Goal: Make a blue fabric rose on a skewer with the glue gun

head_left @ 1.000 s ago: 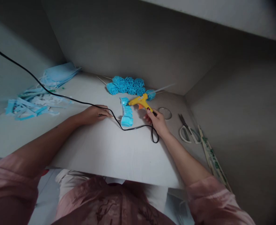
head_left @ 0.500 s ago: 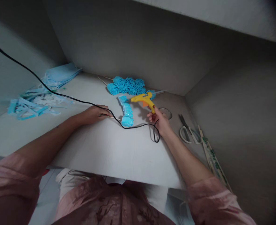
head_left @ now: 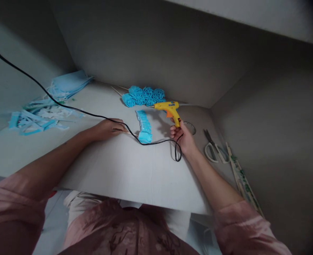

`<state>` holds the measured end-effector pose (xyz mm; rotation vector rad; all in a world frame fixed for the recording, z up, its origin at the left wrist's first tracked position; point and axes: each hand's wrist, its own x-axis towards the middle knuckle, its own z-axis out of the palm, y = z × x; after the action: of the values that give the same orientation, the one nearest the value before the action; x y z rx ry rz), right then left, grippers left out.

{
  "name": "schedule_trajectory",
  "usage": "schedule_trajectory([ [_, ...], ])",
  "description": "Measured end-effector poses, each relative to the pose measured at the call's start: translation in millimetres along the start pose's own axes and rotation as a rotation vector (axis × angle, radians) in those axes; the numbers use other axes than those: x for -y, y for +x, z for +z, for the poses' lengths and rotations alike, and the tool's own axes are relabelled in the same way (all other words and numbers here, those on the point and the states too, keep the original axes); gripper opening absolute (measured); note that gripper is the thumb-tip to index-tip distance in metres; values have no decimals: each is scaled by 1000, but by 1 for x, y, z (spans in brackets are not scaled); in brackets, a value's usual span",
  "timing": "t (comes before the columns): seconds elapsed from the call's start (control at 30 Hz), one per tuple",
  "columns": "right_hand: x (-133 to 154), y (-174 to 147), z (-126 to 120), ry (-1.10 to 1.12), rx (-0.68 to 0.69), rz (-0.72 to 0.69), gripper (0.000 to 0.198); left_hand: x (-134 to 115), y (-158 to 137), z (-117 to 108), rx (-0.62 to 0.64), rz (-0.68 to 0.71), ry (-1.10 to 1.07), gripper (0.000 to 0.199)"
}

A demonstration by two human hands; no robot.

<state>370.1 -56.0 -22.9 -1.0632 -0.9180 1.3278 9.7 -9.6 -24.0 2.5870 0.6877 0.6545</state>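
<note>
Blue strip (head_left: 145, 126) lies between left fingers (head_left: 120, 126), pinched on a stick (head_left: 128, 132), and right fingers (head_left: 174, 131), gripping a glue gun (head_left: 172, 106).

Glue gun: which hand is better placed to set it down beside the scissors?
Probably the right hand: it holds the yellow glue gun by the handle, and the scissors lie to its right. The left hand is farther from them and holds a thin stick.
</note>
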Motion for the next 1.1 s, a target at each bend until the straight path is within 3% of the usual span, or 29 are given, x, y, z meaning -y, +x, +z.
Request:
schedule_trajectory([
  [0.23,3,-1,0,58,-30,24,45,1,0,0,10,-4,10,34],
  [0.53,11,-6,-4,278,45,30,34,1,0,-1,27,-28,3,34],
  [0.8,7,-2,0,24,36,73,36,1,0,0,1,-10,-9,35],
  [1.1,10,3,-13,-164,-49,-106,38,4,-1,1,15,1,-8,31],
])
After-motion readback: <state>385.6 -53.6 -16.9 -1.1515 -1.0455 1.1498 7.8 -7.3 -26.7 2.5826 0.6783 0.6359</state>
